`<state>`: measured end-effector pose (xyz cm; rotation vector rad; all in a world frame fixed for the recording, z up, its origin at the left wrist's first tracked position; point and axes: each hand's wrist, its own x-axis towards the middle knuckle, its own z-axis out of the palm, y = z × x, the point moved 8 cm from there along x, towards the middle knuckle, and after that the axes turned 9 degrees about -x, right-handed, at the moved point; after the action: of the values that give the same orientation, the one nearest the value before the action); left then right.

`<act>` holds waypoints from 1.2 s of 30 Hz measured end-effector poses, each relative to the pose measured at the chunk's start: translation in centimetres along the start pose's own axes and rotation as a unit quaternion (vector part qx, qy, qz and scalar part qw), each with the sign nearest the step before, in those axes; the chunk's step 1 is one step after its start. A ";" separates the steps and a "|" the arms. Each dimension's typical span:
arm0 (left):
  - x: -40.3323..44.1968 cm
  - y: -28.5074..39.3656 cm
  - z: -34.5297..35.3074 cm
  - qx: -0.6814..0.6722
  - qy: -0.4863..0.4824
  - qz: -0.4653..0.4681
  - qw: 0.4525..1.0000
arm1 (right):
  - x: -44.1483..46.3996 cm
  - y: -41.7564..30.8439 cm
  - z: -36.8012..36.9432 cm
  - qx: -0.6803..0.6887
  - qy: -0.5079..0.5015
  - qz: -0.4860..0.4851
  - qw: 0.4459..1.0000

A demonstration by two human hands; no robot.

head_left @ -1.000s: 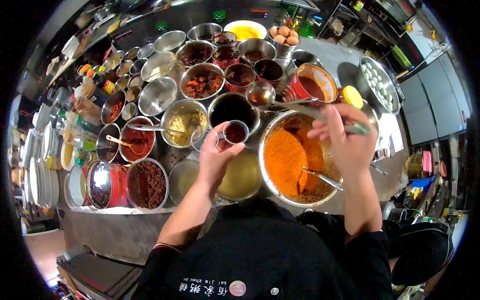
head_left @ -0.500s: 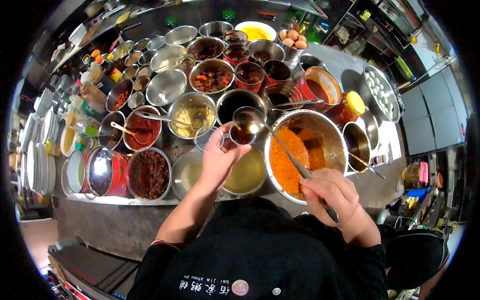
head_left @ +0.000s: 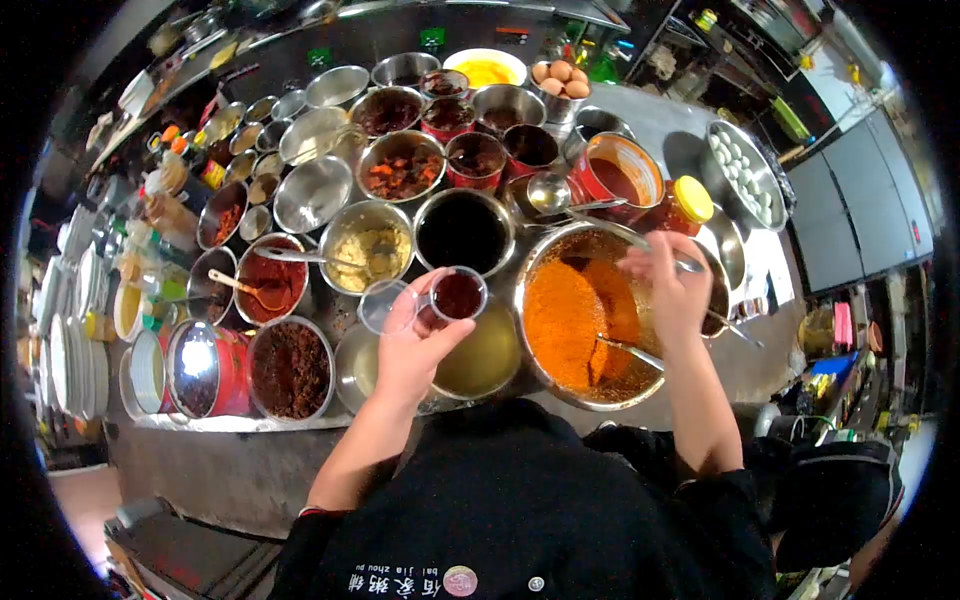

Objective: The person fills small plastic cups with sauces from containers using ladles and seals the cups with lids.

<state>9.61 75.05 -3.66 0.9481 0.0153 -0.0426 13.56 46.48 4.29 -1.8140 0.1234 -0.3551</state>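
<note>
Dark red liquid sits in a small clear plastic cup, held open-side up by the left hand. That hand is partly closed, thumb and fingers about the cup. A clear round lid lies at the same fingers, beside the cup; whether it is hinged to the cup cannot be told.

The right hand, slightly blurred, is curled closed around the handle of a metal ladle. The ladle's bowl is raised over the containers, just left of a large red tin; its contents cannot be made out.

Below the ladle handle is a wide steel bowl of orange-red ground mixture, with a metal spoon resting in it. Behind the cup stands a steel bowl of black liquid; pale yellow liquid is nearer the person. A yellow-lidded jar is beside the tin. White eggs occupy a bowl at far right.
</note>
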 end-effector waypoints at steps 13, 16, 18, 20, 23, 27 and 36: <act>-2.0 1.0 0.3 0.010 -0.045 -0.015 0.999 | 3.1 1.5 6.5 -0.248 -0.086 -0.073 0.962; -2.6 0.8 0.5 0.002 -0.058 -0.032 0.998 | 1.6 -1.6 6.7 -0.328 -0.058 -0.140 0.933; -3.0 0.7 1.1 -0.022 -0.087 -0.053 0.995 | -0.6 -4.2 8.0 -0.221 -0.053 -0.207 0.952; -3.7 0.9 1.6 -0.020 -0.107 -0.057 0.992 | -3.3 -4.9 11.9 -0.114 -0.238 -0.098 0.959; -5.0 1.3 2.8 -0.022 -0.149 -0.086 0.985 | -8.4 -4.6 17.6 0.172 -0.503 0.127 0.837; -6.7 1.3 2.4 -0.022 -0.169 -0.150 0.974 | -9.7 -6.7 17.9 0.242 -0.516 0.074 0.818; -9.2 3.7 1.7 -0.013 -0.143 -0.157 0.977 | -14.7 -7.7 14.2 -0.036 -0.353 -0.226 0.907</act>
<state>0.59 76.12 0.63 0.9000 -0.0995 -0.4701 3.20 65.67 5.82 -1.9283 -0.8093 0.0091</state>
